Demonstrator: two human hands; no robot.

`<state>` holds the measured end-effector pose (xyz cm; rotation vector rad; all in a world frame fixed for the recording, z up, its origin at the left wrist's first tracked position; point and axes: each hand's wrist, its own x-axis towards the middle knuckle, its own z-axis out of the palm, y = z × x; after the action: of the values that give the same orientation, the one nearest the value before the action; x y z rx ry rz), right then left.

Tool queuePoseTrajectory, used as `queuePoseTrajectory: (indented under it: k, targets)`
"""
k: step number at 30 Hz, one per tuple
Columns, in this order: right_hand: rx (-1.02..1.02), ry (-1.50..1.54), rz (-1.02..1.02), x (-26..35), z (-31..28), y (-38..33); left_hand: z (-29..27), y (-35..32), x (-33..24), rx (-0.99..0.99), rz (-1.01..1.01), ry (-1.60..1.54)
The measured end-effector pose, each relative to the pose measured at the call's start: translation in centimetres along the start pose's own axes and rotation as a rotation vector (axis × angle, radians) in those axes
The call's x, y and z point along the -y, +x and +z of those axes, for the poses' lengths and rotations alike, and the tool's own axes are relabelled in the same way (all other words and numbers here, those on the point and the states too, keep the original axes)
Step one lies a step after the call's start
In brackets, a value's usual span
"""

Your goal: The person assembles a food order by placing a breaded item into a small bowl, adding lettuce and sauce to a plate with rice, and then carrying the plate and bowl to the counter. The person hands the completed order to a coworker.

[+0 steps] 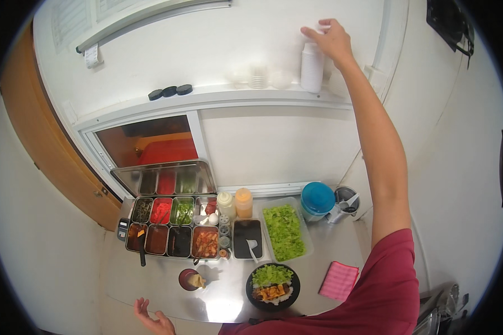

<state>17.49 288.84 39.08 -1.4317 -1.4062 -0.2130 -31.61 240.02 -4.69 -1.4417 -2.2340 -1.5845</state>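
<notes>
My right hand (334,42) reaches up to the wall shelf, fingers and thumb spread at the top of a tall stack of white cups (312,70). I see nothing held in it. Low at the counter's front edge is my left hand (152,319), open and empty, partly cut off by the lower edge. A small dark red bowl (184,278) with something tan in it is the nearest thing to it. Closer to my body stands a black bowl (249,291) of rice, shredded lettuce and orange-brown pieces.
A steel topping box (176,258) with its lid raised stands at the counter's left. Squeeze bottles (243,204), a black tray (247,230), a lettuce tub (285,231) and a blue-lidded container (317,198) follow rightward. A pink cloth (339,280) lies at right. Black lids (169,92) sit on the shelf.
</notes>
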Motion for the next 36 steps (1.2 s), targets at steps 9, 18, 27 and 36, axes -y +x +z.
queuePoseTrajectory:
  k: [9, 18, 27, 36]
  targets:
    - [0.529, 0.616, -0.37, 6.8, -2.4, -26.9, 3.9, 4.7, -8.2, 0.177, 0.222, -0.113]
    - [0.979, 1.299, 0.618, 12.6, -1.8, -54.1, 4.1, 7.5, -10.3, 0.668, 0.409, -0.577]
    - [0.904, 1.202, 0.929, 27.5, 9.9, -65.0, -2.9, 16.0, 6.1, 0.588, 0.394, -0.501]
    - [0.744, 0.519, 0.575, 29.0, 17.5, -66.8, -4.8, 25.0, 13.3, 0.758, 0.333, -0.494]
